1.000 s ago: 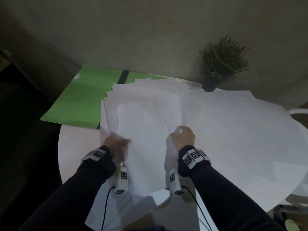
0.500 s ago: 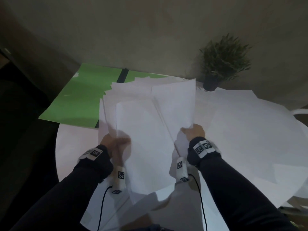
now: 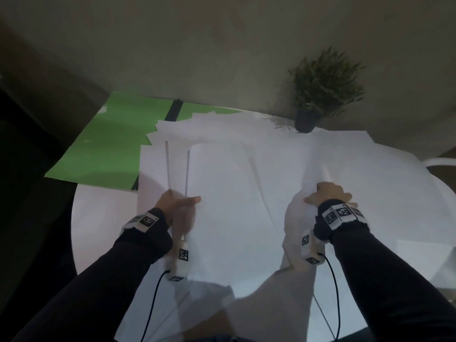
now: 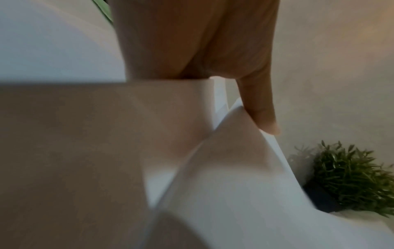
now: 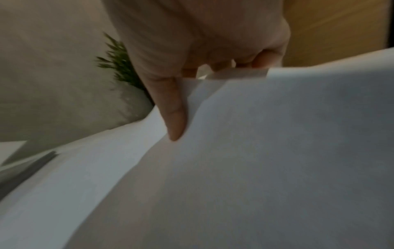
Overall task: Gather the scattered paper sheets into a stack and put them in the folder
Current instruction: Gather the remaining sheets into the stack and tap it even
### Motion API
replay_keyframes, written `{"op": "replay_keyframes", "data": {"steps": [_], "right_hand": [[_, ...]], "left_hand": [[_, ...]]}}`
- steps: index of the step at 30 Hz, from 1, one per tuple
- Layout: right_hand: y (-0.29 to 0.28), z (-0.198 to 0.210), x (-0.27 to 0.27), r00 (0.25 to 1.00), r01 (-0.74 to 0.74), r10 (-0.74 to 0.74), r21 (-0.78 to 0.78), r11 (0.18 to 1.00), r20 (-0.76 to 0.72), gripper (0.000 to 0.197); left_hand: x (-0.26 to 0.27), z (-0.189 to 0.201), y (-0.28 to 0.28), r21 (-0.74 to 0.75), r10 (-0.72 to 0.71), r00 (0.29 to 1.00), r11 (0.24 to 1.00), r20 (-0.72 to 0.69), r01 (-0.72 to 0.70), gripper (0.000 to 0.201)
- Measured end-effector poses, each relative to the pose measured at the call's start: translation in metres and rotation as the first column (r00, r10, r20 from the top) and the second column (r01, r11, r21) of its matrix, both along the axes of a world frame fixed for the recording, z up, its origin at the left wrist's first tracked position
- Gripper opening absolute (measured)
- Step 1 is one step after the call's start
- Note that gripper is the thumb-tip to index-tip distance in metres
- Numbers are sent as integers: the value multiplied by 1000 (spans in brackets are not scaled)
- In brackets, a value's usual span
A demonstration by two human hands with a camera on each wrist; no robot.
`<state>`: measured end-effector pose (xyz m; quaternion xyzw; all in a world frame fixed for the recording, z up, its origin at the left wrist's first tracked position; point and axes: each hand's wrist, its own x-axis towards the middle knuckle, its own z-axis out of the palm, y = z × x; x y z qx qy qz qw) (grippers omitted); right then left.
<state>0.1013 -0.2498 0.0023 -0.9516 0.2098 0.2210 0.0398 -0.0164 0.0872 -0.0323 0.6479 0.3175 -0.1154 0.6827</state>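
Several white paper sheets (image 3: pixel 232 206) lie fanned and overlapping on a round white table (image 3: pixel 98 218). My left hand (image 3: pixel 176 202) pinches the near left part of the loose stack, thumb on top; the left wrist view shows that thumb (image 4: pixel 261 114) pressed on a sheet (image 4: pixel 245 193). My right hand (image 3: pixel 325 195) grips the edge of sheets at the right, thumb on top and fingers curled under, as the right wrist view shows with the thumb (image 5: pixel 173 116) on paper (image 5: pixel 255 160). An open green folder (image 3: pixel 116 149) lies at the back left, partly under the sheets.
A small potted plant (image 3: pixel 318 90) stands at the back of the table against the wall. More white sheets (image 3: pixel 382 193) spread over the right side of the table. The folder's left half overhangs the table edge. Cables run from both wrist cameras.
My right hand moved to the right, from the stack's middle to sheets further right, and the sheet it had lifted now lies lower. My left hand kept its hold on the stack.
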Motion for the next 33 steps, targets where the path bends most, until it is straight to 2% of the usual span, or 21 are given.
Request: {"op": "replay_keyframes", "data": {"steps": [1,3,6,8,9,11,12,14,17,19,20,21,22,24,25,26,27,28,30,32,33], "right_hand": [[9,10,-5,997,-44,44,7,999,58,17],[27,29,-11,957,-196,187,21,980,220,20],[59,69,-22,798,-441,360,62,895,483,29],[79,97,-31,693,-574,413,106,812,591,52],[89,113,-35,653,-623,391,167,764,649,65],[103,143,-42,633,-673,226,382,633,741,78],[107,157,-43,636,-680,104,491,545,765,76],[110,180,-41,652,-670,-159,662,335,741,54],[102,181,-27,784,-529,-395,848,-23,479,28],[95,154,-14,884,-336,-388,931,-141,260,27],[91,134,-9,913,-234,-376,959,-160,160,29],[87,114,-8,920,-142,-384,979,-144,77,29],[83,94,-7,917,-56,-399,995,-88,16,25],[77,60,-14,935,75,-354,985,155,-16,6],[77,48,-21,964,99,-267,944,315,-12,10],[77,34,-28,985,81,-170,882,464,-1,15],[79,25,-35,997,33,-80,816,578,17,14],[81,14,-41,999,-15,-18,764,645,35,10],[88,0,-46,996,-84,51,708,701,67,13],[95,-6,-46,992,-129,104,688,714,78,21],[99,-4,-46,988,-148,135,665,732,71,19]], "left_hand": [[-1,-1,1,5,-9,1000,1000,-1,9,35],[-2,-2,3,34,-17,1000,999,4,17,54],[-1,-16,7,0,-29,997,1000,74,29,96],[-2,-22,8,-37,-9,992,999,125,14,92],[-5,-8,2,-43,-5,991,999,136,11,84],[-7,3,-2,-64,-6,989,998,148,16,64],[-8,5,-4,-97,10,988,995,156,5,50],[-6,3,-6,-112,26,985,994,171,-7,34],[-6,2,-6,-126,45,983,992,178,-23,37],[-4,6,-8,-110,35,988,994,148,-19,53],[-6,13,-12,-103,55,990,994,131,-41,46],[-10,19,-17,-100,74,985,993,154,-59,40],[-8,16,-15,-112,101,976,990,194,-80,36],[-6,12,-9,-151,36,964,988,263,5,29],[-4,-2,0,-165,-20,936,983,352,83,24],[2,-17,8,-234,7,974,971,225,47,20],[6,-28,11,-128,31,997,992,71,-22,16],[11,-46,15,-54,106,994,993,0,-106,25],[14,-46,13,70,106,994,992,-23,-104,34],[14,-45,14,35,118,993,993,-21,-117,20],[12,-37,12,24,134,990,991,-51,-133,32]]}}
